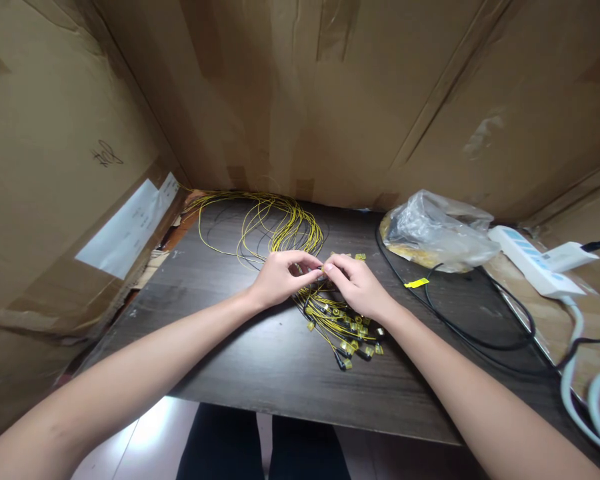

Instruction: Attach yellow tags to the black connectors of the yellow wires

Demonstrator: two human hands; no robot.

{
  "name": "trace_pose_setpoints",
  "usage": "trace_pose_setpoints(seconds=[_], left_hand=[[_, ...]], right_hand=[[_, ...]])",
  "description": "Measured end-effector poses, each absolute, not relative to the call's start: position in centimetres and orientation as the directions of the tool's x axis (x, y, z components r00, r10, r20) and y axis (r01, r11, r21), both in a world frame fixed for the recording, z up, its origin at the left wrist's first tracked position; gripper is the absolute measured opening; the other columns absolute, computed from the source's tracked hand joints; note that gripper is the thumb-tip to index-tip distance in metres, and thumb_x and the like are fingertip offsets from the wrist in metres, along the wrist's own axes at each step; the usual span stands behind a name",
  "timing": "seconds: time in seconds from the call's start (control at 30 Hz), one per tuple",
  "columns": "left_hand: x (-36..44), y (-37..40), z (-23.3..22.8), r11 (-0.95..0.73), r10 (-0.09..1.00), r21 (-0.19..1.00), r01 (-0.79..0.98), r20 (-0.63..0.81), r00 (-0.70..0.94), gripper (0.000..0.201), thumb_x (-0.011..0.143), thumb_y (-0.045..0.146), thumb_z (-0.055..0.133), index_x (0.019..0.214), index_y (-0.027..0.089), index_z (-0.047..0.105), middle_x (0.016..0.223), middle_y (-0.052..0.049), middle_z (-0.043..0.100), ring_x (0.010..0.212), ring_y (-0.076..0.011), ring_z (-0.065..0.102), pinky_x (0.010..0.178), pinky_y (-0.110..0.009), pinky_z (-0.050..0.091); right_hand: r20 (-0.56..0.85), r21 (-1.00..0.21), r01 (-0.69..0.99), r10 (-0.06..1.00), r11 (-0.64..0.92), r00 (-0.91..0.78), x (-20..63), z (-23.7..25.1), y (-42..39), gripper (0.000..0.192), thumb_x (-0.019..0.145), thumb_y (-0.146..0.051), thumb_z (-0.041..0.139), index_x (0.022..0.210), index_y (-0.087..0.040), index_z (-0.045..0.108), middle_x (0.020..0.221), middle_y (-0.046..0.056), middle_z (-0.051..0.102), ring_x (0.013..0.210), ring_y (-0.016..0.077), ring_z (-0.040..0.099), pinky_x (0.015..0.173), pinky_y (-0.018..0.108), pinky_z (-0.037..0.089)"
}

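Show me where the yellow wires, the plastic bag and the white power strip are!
yellow wires (285, 223): head view, on the looped part behind the hands.
plastic bag (437, 230): head view, on its crinkled middle.
power strip (527, 257): head view, on its top face.

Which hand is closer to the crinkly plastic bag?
Right. The right hand pinches the yellow wires at mid-table, with the plastic bag just beyond it on its own side. The left hand is on the far side of the right hand, farther from the bag.
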State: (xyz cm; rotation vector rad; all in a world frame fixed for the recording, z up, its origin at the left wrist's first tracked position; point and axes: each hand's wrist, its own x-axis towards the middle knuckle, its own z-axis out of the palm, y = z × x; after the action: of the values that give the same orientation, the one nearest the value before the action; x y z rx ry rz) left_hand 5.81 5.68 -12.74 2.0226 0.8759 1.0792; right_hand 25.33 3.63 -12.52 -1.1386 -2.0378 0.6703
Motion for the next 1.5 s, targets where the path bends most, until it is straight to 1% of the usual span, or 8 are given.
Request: trace_pose_setpoints(seconds=[0.13,0.33,0.57,0.8,1.03,1.17,1.3,1.5], left_hand=[[5.80,5.60,-12.70,-0.582,0.777,0.776,0.244,0.441,0.450,0.010,0.086,0.023,0.071,0.088,0.014,0.075,0.076,-0.003,0.073,0.064,-0.0102,0.063,0.058,-0.020,0.049],[5.88,5.70,-12.73,-0.544,0.807,0.796,0.267,0.408,0.427,0.011,0.085,0.024,0.072,0.088,0.014,0.075,0.075,-0.002,0.073,0.064,-0.0107,0.064,0.059,-0.020,0.050],[5.78,5.62,-12.58,-0.568,0.786,0.782,0.257,0.422,0.453,0.011,0.086,0.023,0.070,0.088,0.014,0.074,0.077,-0.003,0.073,0.066,-0.0111,0.064,0.060,-0.021,0.050],[5.85,5.66,-12.69,-0.527,0.819,0.803,0.279,0.392,0.420,0.013,0.086,0.027,0.072,0.088,0.014,0.074,0.076,-0.003,0.073,0.065,-0.0113,0.064,0.060,-0.021,0.050],[5.82,5.61,-12.63,-0.566,0.789,0.781,0.263,0.420,0.449,0.011,0.086,0.024,0.069,0.088,0.014,0.074,0.077,-0.003,0.073,0.065,-0.0111,0.063,0.060,-0.021,0.050],[5.85,5.61,-12.71,-0.541,0.809,0.792,0.282,0.399,0.431,0.008,0.083,0.020,0.069,0.087,0.014,0.073,0.077,-0.003,0.073,0.065,-0.0113,0.063,0.061,-0.022,0.052],[5.85,5.66,-12.65,-0.513,0.825,0.811,0.282,0.375,0.422,0.013,0.085,0.027,0.071,0.088,0.014,0.074,0.076,-0.003,0.073,0.065,-0.0118,0.064,0.061,-0.022,0.052],[5.84,5.56,-12.47,-0.558,0.791,0.788,0.261,0.410,0.455,0.012,0.087,0.025,0.069,0.089,0.014,0.073,0.077,-0.003,0.073,0.066,-0.0117,0.064,0.061,-0.022,0.051]], right_hand=[[0.321,-0.711,0.511,0.869,0.483,-0.376,25.22,-12.64,3.66,0.037,0.103,-0.031,0.037,0.069,-0.021,0.049,0.068,0.002,0.055,0.067,0.0175,0.051,0.067,0.032,0.037],[0.332,-0.729,0.495,0.876,0.473,-0.349,25.31,-12.52,3.59,0.015,0.094,-0.030,0.054,0.085,-0.019,0.058,0.076,0.002,0.059,0.069,0.0173,0.053,0.065,0.030,0.038],[0.312,-0.707,0.511,0.864,0.489,-0.395,25.21,-12.66,3.62,0.037,0.103,-0.031,0.036,0.069,-0.021,0.050,0.068,0.002,0.057,0.068,0.0182,0.052,0.068,0.032,0.038],[0.358,-0.702,0.514,0.868,0.493,-0.344,25.27,-12.44,3.51,0.012,0.095,-0.029,0.054,0.088,-0.019,0.058,0.084,0.004,0.063,0.078,0.0191,0.056,0.071,0.032,0.041],[0.316,-0.671,0.556,0.868,0.490,-0.383,25.17,-12.72,3.64,0.037,0.103,-0.029,0.036,0.069,-0.021,0.049,0.067,0.002,0.057,0.069,0.0185,0.052,0.069,0.032,0.038],[0.347,-0.658,0.567,0.868,0.495,-0.355,25.21,-12.60,3.57,0.025,0.100,-0.030,0.045,0.079,-0.021,0.055,0.077,0.003,0.061,0.074,0.0191,0.054,0.072,0.033,0.038],[0.348,-0.692,0.543,0.879,0.475,-0.325,25.22,-12.45,3.47,0.011,0.095,-0.028,0.054,0.088,-0.020,0.058,0.082,0.003,0.062,0.074,0.0186,0.055,0.070,0.032,0.039],[0.310,-0.689,0.542,0.871,0.482,-0.380,25.09,-12.58,3.60,0.037,0.103,-0.030,0.036,0.069,-0.021,0.046,0.067,0.001,0.055,0.066,0.0178,0.052,0.067,0.032,0.037]])
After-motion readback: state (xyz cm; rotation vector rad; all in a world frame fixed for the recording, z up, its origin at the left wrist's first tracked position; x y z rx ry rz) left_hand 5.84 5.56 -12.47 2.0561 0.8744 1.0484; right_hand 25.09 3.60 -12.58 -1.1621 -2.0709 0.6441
